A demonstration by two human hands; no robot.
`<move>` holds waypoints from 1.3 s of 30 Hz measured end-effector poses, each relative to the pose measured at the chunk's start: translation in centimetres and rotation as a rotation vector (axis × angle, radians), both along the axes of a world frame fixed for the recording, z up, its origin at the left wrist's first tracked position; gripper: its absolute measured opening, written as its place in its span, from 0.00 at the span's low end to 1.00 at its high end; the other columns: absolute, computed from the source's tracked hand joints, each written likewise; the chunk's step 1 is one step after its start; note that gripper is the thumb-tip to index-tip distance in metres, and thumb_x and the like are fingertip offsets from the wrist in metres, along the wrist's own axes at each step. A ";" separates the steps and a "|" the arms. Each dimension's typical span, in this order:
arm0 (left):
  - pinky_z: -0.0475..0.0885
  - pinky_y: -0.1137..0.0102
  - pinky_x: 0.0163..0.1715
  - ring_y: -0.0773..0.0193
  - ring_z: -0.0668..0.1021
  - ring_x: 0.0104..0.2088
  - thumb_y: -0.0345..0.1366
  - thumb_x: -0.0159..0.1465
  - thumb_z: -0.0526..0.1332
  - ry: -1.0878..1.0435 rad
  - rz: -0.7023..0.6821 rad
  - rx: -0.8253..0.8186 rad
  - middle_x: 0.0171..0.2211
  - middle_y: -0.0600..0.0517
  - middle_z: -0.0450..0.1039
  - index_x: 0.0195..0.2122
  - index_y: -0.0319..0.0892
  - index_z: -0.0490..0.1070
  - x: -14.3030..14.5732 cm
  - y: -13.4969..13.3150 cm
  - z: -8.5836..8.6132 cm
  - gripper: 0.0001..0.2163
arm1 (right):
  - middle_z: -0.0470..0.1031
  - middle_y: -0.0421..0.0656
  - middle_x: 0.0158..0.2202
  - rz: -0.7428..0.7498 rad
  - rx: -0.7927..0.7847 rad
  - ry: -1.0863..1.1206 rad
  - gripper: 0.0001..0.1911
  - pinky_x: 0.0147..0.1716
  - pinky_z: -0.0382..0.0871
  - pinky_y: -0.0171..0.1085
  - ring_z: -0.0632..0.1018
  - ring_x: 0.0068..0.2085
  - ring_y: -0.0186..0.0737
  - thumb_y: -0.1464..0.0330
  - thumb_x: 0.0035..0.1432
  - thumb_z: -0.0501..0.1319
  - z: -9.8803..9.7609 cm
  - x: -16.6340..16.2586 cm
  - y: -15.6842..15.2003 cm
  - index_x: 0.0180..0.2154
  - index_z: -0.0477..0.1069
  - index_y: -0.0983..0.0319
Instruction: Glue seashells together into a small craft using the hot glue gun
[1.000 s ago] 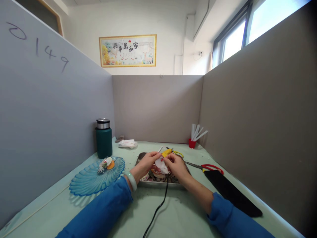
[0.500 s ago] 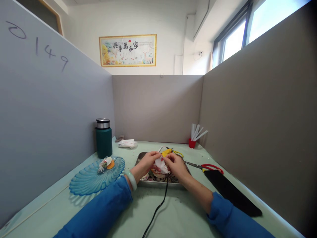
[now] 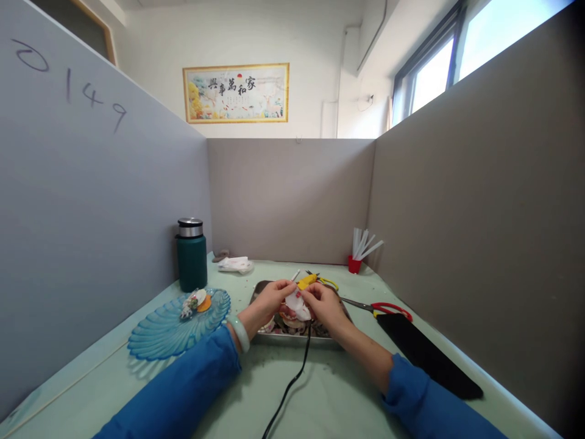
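Over a metal tray (image 3: 297, 341), my two hands hold a small crumpled white plastic bag (image 3: 298, 306) with red print. My left hand (image 3: 273, 299), a pale bangle at its wrist, pinches the bag's upper left edge. Close beside it, my right hand (image 3: 325, 306) pinches the upper right part. Seashells (image 3: 292, 327) and other small pieces lie in the tray below, partly hidden by the bag and hands. Just behind my fingers sits a yellow tool (image 3: 308, 281), probably a glue gun with a white stick. A black cord (image 3: 292, 384) runs from the tray towards me.
A blue scalloped glass plate (image 3: 169, 335) with shells stands left, before a green bottle (image 3: 192, 262). At right lie red-handled scissors (image 3: 388, 308) and a black flat piece (image 3: 429, 353). White sticks fill a red cup (image 3: 354, 264); white plastic packaging (image 3: 235, 264) lies behind. Partitions enclose the table.
My left hand and forearm have shifted slightly left. The white bag has changed shape a little between my fingers. My right hand is almost still.
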State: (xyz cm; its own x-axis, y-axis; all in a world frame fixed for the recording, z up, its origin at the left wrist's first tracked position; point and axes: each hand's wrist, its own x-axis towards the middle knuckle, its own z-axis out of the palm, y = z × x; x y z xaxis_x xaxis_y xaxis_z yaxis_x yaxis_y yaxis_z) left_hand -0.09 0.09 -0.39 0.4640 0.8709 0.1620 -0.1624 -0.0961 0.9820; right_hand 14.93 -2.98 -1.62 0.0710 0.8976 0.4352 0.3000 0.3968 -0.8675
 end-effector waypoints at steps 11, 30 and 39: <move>0.71 0.74 0.21 0.69 0.74 0.24 0.42 0.49 0.68 -0.042 -0.037 0.031 0.29 0.51 0.68 0.35 0.37 0.68 -0.3 -0.2 0.0 0.17 | 0.64 0.34 0.16 -0.036 0.020 -0.037 0.14 0.15 0.56 0.29 0.65 0.15 0.29 0.59 0.52 0.57 0.0 0.1 0.0 0.24 0.64 0.62; 0.71 0.74 0.19 0.67 0.75 0.22 0.34 0.46 0.69 -0.058 0.064 -0.023 0.27 0.47 0.73 0.34 0.32 0.73 -0.1 -0.1 0.3 0.16 | 0.64 0.36 0.16 -0.024 0.058 -0.108 0.16 0.18 0.55 0.29 0.66 0.19 0.31 0.58 0.54 0.56 -0.4 0.3 0.5 0.21 0.62 0.62; 0.72 0.73 0.21 0.66 0.75 0.23 0.34 0.46 0.69 -0.065 0.045 -0.041 0.27 0.46 0.74 0.34 0.30 0.74 0.0 -0.5 0.7 0.16 | 0.66 0.37 0.17 -0.112 0.080 -0.179 0.17 0.20 0.54 0.30 0.66 0.20 0.32 0.58 0.54 0.55 -0.6 0.4 0.8 0.21 0.63 0.62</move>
State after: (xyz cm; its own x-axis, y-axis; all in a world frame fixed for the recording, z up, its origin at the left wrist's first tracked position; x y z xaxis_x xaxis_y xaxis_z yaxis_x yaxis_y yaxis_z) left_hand -0.07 -0.36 0.28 0.4140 0.8971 0.1545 -0.2222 -0.0649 0.9728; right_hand 15.38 -2.22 -2.25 0.0833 0.8506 0.5192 0.4926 0.4178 -0.7634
